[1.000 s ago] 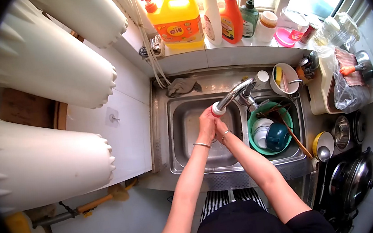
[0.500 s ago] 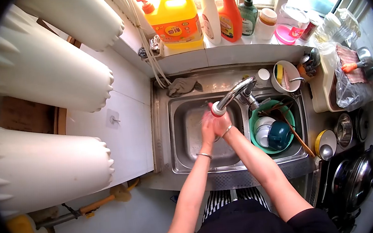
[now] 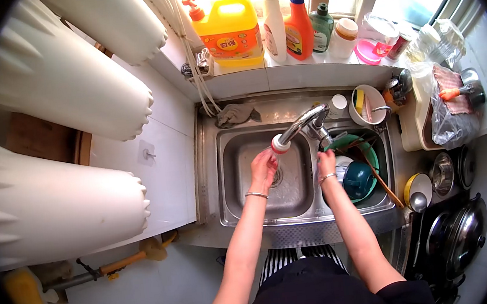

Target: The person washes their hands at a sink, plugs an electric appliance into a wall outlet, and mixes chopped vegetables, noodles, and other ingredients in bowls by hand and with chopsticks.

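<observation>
Under the faucet nozzle point(image 3: 280, 143), my left hand point(image 3: 264, 169) is over the left sink basin point(image 3: 242, 196), its fingers loosely curled and apart with nothing visible in them. My right hand point(image 3: 326, 164) is at the left edge of the green tub point(image 3: 372, 153), just below the faucet base point(image 3: 318, 132). Its fingertips are small and partly hidden, so whether they touch the faucet lever is unclear. In the tub are white bowls, a teal bowl point(image 3: 358, 179) and wooden utensils. A silver bracelet circles each wrist.
A grey cloth point(image 3: 236, 115) lies behind the left basin. A white cup point(image 3: 338, 104) and a bowl with a sponge point(image 3: 376, 99) stand behind the tub. Bottles, including a yellow jug point(image 3: 230, 34), line the sill. Pots and a ladle point(image 3: 418, 202) are at the right.
My hands were together under the nozzle and are now apart. My right hand has moved right to the tub's edge, while my left hand has shifted slightly left.
</observation>
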The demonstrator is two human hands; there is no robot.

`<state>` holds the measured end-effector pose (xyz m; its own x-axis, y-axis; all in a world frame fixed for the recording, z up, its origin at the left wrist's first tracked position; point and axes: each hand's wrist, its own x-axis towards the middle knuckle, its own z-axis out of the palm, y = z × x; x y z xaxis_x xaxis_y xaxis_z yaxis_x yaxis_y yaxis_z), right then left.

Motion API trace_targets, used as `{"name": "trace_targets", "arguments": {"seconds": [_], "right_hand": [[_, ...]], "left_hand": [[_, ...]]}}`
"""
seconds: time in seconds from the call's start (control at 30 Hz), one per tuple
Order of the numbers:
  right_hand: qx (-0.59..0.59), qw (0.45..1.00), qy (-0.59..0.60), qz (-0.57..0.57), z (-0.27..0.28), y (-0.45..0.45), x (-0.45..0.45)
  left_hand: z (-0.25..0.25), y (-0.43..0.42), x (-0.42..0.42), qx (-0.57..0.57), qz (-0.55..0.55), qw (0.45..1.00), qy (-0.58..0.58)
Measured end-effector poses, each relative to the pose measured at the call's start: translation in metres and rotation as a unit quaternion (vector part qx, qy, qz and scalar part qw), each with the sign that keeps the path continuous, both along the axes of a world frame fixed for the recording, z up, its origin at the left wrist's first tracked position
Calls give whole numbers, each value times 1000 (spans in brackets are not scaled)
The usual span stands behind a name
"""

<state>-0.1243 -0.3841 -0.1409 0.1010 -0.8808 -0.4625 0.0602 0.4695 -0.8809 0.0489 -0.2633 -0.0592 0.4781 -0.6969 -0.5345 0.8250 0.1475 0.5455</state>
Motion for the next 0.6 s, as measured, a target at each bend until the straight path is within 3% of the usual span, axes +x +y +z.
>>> {"name": "trace_targets", "arguments": {"seconds": [0.1,0.17,0.23,0.37,0.4,0.5,0.53,0.57,0.6], "right_hand": [[-41,998,34,-36,13,-35,-9],[-86,996,-11,9,36,-48,-9],[-20,999,35,31,68,-49,-2],[-66,981,172,66,71,-62,4],[-66,981,169,66,70,-62,4],[-91,976,131,149,65,-63,-13],[-101,977,65,174,48,-66,-20],[-172,974,37,147,20,-65,-23],[-132,985,56,93,27,-48,-25]], "left_hand": [[17,1,-3,70,4,997,-21],[9,4,-2,78,-4,996,-41],[3,10,-3,90,-9,994,-60],[22,17,-10,191,-59,960,-195],[30,19,-11,236,-94,933,-256],[28,27,-15,210,-140,909,-332],[30,31,-17,207,-142,909,-333],[32,34,-18,214,-150,903,-341],[34,39,-18,222,-160,897,-348]]}}
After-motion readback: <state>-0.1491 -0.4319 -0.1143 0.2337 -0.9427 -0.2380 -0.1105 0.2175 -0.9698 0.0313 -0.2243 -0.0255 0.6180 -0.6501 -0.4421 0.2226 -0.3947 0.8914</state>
